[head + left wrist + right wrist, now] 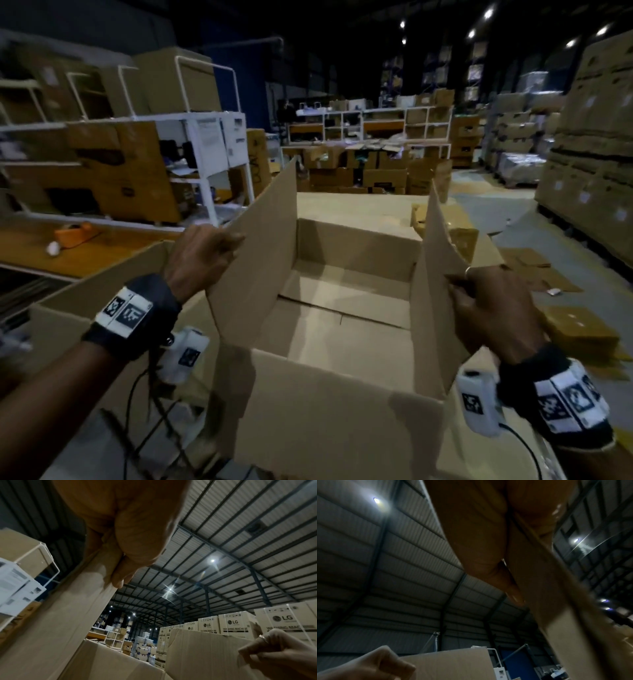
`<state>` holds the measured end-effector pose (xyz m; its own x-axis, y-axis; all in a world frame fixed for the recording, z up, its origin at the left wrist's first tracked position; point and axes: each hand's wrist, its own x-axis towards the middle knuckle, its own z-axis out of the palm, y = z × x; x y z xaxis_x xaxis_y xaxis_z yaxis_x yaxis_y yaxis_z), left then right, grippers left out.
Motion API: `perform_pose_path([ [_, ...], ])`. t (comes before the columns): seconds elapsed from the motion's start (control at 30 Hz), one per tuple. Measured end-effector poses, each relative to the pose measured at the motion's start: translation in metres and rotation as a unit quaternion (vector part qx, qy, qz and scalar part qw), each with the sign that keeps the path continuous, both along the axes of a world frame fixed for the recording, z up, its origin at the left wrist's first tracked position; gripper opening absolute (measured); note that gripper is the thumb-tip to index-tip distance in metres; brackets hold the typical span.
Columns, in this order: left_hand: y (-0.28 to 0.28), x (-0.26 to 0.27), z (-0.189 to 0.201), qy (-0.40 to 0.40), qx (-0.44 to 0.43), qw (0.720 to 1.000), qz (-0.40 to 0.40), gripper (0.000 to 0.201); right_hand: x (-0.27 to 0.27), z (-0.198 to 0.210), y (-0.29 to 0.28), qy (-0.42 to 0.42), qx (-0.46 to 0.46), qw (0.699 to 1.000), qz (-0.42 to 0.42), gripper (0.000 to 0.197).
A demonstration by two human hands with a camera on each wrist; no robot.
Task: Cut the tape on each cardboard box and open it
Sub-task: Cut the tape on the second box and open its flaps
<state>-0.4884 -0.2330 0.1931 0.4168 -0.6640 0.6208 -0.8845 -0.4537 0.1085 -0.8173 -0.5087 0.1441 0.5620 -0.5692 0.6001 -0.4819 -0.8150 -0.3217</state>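
From the head view, the cardboard box (342, 325) sits right in front of the person, its inside showing nothing in it. The left hand (198, 260) holds the upright left flap (260, 240) at its near top edge, fingers curled over it. The right hand (493, 308) pinches the near edge of the right flap (435, 253), which also stands up. The near flap (325, 411) hangs outward toward the person. No tape or cutter shows here, so the cutting on this box looks finished and the opening step is in hand; the next move probably calls for folding both side flaps outward and down. To the left another box (102, 294) stands close, so that flap has little room to swing; on the right, flattened cardboard (579, 329) lies lower down and there is more room.

From the left wrist view, the left thumb and fingers (120, 580) clamp the flap's edge, and the right hand (278, 654) grips the other flap (202, 653) across the opening.

From the right wrist view, the right fingers (488, 555) lie along the flap (559, 615), gripping it; the left hand (368, 668) shows at the lower left.
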Motion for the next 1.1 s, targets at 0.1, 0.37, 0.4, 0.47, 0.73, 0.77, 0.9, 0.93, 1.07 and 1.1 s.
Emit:
perform_pose_path([
  [0.1,0.019,0.008,0.012,-0.014,0.003,1.0,0.02,0.03,0.024,0.014,0.012,-0.032,-0.007,0.999,0.03,0.009],
  [0.37,0.089,0.067,0.043,-0.043,-0.023,0.996,0.075,0.036,0.088,0.053,0.078,-0.113,-0.011,0.987,0.113,0.015],
  [0.4,0.1,0.078,0.046,-0.044,-0.027,0.995,0.086,0.036,0.095,0.056,0.086,-0.121,0.0,0.986,0.116,0.015],
  [0.47,0.122,0.101,0.05,-0.041,-0.033,0.994,0.095,0.035,0.111,0.062,0.104,-0.126,0.013,0.986,0.105,0.019],
  [0.73,0.213,0.192,0.072,-0.055,-0.032,0.994,0.085,0.035,0.204,0.065,0.186,-0.165,0.036,0.983,0.069,0.023],
  [0.77,0.222,0.203,0.074,-0.049,-0.037,0.995,0.079,0.035,0.217,0.066,0.196,-0.163,0.036,0.984,0.068,0.023],
  [0.9,0.252,0.241,0.077,-0.048,-0.041,0.996,0.063,0.034,0.269,0.068,0.23,-0.164,0.03,0.984,0.06,0.025],
  [0.93,0.258,0.252,0.077,-0.046,-0.04,0.996,0.058,0.034,0.28,0.069,0.237,-0.17,0.032,0.983,0.062,0.025],
  [1.07,0.276,0.298,0.081,-0.04,-0.052,0.996,0.067,0.036,0.323,0.074,0.255,-0.196,0.047,0.976,0.084,0.025],
  [1.1,0.278,0.31,0.081,-0.038,-0.055,0.996,0.066,0.037,0.334,0.074,0.258,-0.204,0.05,0.973,0.092,0.025],
])
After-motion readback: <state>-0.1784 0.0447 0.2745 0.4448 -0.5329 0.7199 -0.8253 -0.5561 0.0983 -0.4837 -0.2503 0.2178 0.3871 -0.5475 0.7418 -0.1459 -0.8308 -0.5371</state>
